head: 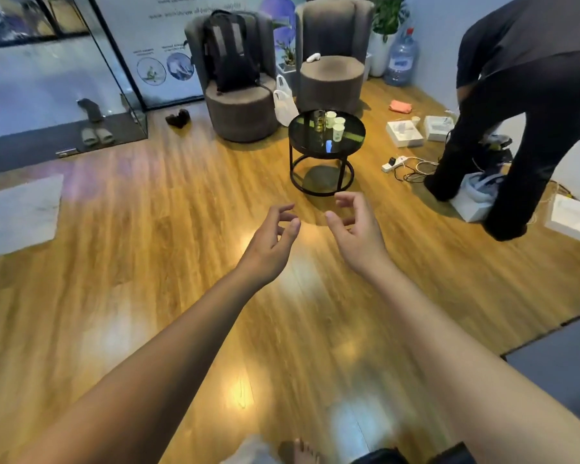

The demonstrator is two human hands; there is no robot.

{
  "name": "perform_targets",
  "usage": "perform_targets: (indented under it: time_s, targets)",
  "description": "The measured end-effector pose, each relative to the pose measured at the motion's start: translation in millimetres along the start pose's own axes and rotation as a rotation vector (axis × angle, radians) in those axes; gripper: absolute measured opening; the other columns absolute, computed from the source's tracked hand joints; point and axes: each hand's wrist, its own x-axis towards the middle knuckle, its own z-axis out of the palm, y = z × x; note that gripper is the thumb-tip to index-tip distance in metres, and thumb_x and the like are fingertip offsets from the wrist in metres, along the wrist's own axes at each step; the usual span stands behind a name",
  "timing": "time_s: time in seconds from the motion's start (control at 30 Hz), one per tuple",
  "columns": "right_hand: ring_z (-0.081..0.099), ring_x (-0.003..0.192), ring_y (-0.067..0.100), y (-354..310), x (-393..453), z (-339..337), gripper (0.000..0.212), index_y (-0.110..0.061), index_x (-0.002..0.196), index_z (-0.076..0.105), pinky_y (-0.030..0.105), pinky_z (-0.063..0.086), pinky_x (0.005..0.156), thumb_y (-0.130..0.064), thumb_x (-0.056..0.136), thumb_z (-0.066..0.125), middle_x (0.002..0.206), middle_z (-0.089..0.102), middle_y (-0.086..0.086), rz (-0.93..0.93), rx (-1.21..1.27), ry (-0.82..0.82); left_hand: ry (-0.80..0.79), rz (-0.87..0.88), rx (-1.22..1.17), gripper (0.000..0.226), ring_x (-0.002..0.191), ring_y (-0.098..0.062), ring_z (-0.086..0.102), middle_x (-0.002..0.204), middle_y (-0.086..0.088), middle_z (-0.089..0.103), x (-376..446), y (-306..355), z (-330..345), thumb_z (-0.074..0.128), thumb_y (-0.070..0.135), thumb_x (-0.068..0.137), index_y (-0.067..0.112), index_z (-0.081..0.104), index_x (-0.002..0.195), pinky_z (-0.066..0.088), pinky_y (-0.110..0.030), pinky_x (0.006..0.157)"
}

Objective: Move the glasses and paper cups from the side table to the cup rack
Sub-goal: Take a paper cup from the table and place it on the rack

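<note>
Both bare forearms reach forward over the glossy honey-coloured wooden plank floor [148,262], and neither hand carries anything. The left hand [268,242] has a loose, spread grip, fingers curled with the thumb and forefinger tips near each other but apart. The right hand [357,232] shows the same loosely spread grip, fingers bent inward around nothing. The two hands sit near each other, palms facing.

Ahead, well beyond the hands, stands the small round desk with a dark glass top and black metal ring legs [302,135]. On its top, toward the far side, a clear drinking glass [319,121] stands just beside three white paper cups [338,127], all upright and grouped close together.

Behind the desk are two grey-brown upholstered tub chairs; the left chair [241,112] carries a black backpack [231,51] leaning on its backrest. A white plastic bag [284,103] rests between the chairs. To the right, a person in dark clothes [523,95] bends over white boxes [404,133] and cables on the floor
</note>
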Motion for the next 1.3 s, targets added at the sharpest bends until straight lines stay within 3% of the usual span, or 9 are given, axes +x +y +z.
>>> perform_targets:
  time_s: [0.13,0.37,0.47,0.57,0.63,0.7,0.8,0.97,1.3]
  targets:
    - [0.059,0.098,0.002,20,78,16,0.042,-0.033,0.136,0.045,0.014,0.045,0.069,-0.039,0.097,0.06,0.13,0.051,-0.009,0.056,-0.021,0.0,-0.052,-0.005,-0.006,0.052,0.107,0.017,0.055,0.13,0.036,0.047,93,-27,-9,0.059,0.057,0.095,0.055,0.033,0.14,0.046,-0.018,0.08]
    - [0.055,0.12,0.017,52,250,65,0.055,-0.034,0.145,0.038,0.031,0.055,0.087,-0.042,0.096,0.063,0.15,0.042,-0.005,0.122,-0.036,0.007,-0.139,0.047,0.084,0.082,0.126,0.002,0.047,0.156,0.028,0.031,288,-84,-32,0.08,0.048,0.085,0.06,0.024,0.144,0.038,-0.009,0.079]
    - [0.055,0.122,0.019,62,327,81,0.059,-0.034,0.145,0.036,0.034,0.055,0.089,-0.042,0.094,0.065,0.152,0.04,-0.005,0.181,-0.033,0.002,-0.19,0.049,0.123,0.087,0.123,0.003,0.046,0.149,0.037,0.029,378,-95,-42,0.084,0.051,0.08,0.068,0.022,0.14,0.041,-0.013,0.078]
    - [0.053,0.122,0.018,73,395,86,0.061,-0.035,0.145,0.036,0.029,0.051,0.085,-0.043,0.093,0.066,0.152,0.04,-0.005,0.207,-0.024,0.034,-0.238,0.09,0.142,0.089,0.11,0.028,0.045,0.123,0.064,0.028,461,-94,-46,0.087,0.049,0.076,0.073,0.022,0.131,0.04,-0.006,0.072]
    - [0.053,0.121,0.017,83,432,88,0.064,-0.037,0.145,0.034,0.022,0.048,0.078,-0.046,0.091,0.067,0.152,0.04,-0.007,0.248,-0.014,0.051,-0.282,0.075,0.135,0.091,0.107,0.035,0.042,0.119,0.069,0.027,508,-96,-40,0.089,0.047,0.075,0.077,0.023,0.129,0.04,0.001,0.066]
    - [0.053,0.12,0.016,99,466,90,0.066,-0.037,0.145,0.034,0.02,0.047,0.076,-0.047,0.09,0.069,0.152,0.04,-0.007,0.254,-0.028,0.061,-0.312,0.08,0.133,0.095,0.12,0.016,0.05,0.136,0.055,0.033,550,-101,-31,0.09,0.047,0.074,0.067,0.025,0.141,0.039,-0.002,0.076]
    - [0.052,0.121,0.017,129,527,86,0.071,-0.035,0.147,0.032,0.026,0.048,0.083,-0.048,0.088,0.07,0.153,0.038,-0.005,0.294,-0.057,0.071,-0.368,0.051,0.16,0.106,0.141,-0.014,0.046,0.163,0.018,0.032,619,-115,-6,0.089,0.053,0.072,0.051,0.02,0.152,0.046,-0.023,0.093]
    - [0.05,0.125,0.017,193,635,81,0.075,-0.031,0.147,0.033,0.03,0.046,0.092,-0.046,0.086,0.073,0.152,0.038,-0.005,0.323,-0.052,0.06,-0.453,-0.012,0.155,0.116,0.148,-0.021,0.038,0.168,0.009,0.026,735,-137,43,0.09,0.061,0.066,0.047,0.017,0.156,0.047,-0.049,0.111]
    - [0.047,0.131,0.021,313,824,85,0.077,-0.029,0.147,0.032,0.042,0.047,0.105,-0.04,0.086,0.077,0.153,0.038,-0.002,0.512,-0.095,-0.034,-0.478,-0.262,0.16,0.122,0.149,-0.019,0.036,0.166,0.005,0.029,925,-202,132,0.093,0.055,0.064,0.041,0.015,0.157,0.043,-0.044,0.115]
